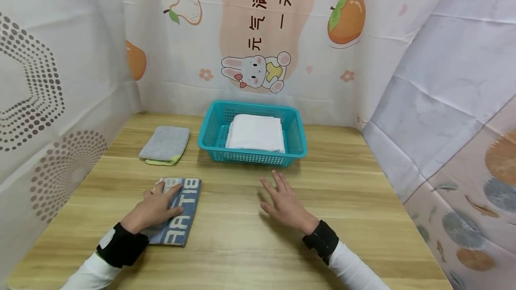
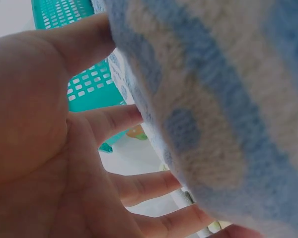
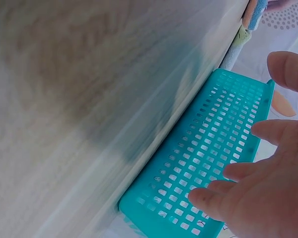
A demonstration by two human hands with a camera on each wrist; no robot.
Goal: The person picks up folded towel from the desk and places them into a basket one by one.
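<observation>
Blue towel beneath left hand, fingers spread — right hand splayed near basket.

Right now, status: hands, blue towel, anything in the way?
Left hand rests on blue towel; nothing else seen on top. Right hand empty. Gray cloth lies beyond blue towel.
</observation>
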